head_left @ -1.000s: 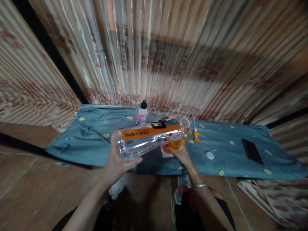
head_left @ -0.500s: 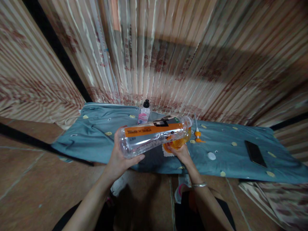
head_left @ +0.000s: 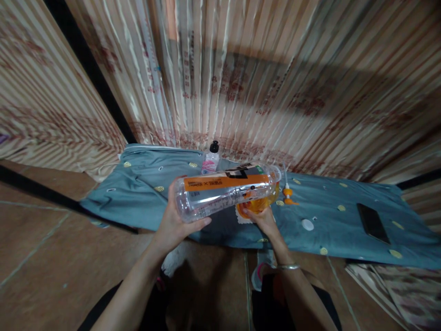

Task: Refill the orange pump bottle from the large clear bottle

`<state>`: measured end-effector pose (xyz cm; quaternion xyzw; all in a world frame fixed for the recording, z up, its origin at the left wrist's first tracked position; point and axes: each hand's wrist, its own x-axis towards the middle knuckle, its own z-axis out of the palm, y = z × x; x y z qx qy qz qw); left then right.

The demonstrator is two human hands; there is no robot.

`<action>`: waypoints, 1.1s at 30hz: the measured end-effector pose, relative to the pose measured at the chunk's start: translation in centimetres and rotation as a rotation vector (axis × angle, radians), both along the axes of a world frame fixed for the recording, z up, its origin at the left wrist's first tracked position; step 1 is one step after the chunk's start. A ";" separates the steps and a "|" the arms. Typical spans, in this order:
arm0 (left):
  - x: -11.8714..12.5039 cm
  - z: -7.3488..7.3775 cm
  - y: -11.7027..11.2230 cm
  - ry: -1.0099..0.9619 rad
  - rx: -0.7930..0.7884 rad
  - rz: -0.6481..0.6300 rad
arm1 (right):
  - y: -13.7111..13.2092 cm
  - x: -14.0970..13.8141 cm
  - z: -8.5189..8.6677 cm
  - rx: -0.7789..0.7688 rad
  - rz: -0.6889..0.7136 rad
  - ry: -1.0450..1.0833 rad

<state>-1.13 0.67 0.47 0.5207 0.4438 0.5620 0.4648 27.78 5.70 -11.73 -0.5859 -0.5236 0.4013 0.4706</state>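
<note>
My left hand (head_left: 177,218) is wrapped round the base of a large clear plastic bottle (head_left: 220,191) with an orange and grey label. The bottle lies almost level, its uncapped neck pointing right and slightly up. Beneath that neck, my right hand (head_left: 262,218) grips an orange bottle (head_left: 257,204), partly hidden behind the clear one. Whether liquid runs between the two cannot be made out. An orange pump head (head_left: 288,195) with a clear tube lies on the cloth just right of the orange bottle.
A blue cloth (head_left: 327,193) with yellow prints covers the low surface. On it are a small black-capped bottle (head_left: 211,161), a white cap (head_left: 308,225) and a black phone (head_left: 373,223). A striped curtain (head_left: 241,82) hangs behind, with a dark pole (head_left: 93,73) at left.
The whole view has shifted slightly, so everything sits a little further right. Both hands keep their grips, and the clear bottle stays tilted over the orange one.
</note>
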 end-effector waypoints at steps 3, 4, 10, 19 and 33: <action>-0.1 -0.2 0.1 0.003 0.001 -0.013 | -0.1 -0.1 0.1 -0.009 0.001 0.003; -0.1 -0.3 0.1 -0.005 -0.008 -0.020 | -0.1 -0.1 0.0 -0.013 -0.002 0.002; -0.2 -0.7 0.1 -0.034 -0.015 -0.038 | -0.1 -0.2 -0.4 -0.018 -0.064 -0.013; 0.0 -0.9 0.1 -0.080 -0.058 -0.029 | -0.1 -0.2 -0.2 -0.028 -0.059 -0.012; -0.1 -1.2 0.3 -0.078 -0.019 -0.060 | 0.0 -0.3 -0.3 -0.010 -0.048 0.019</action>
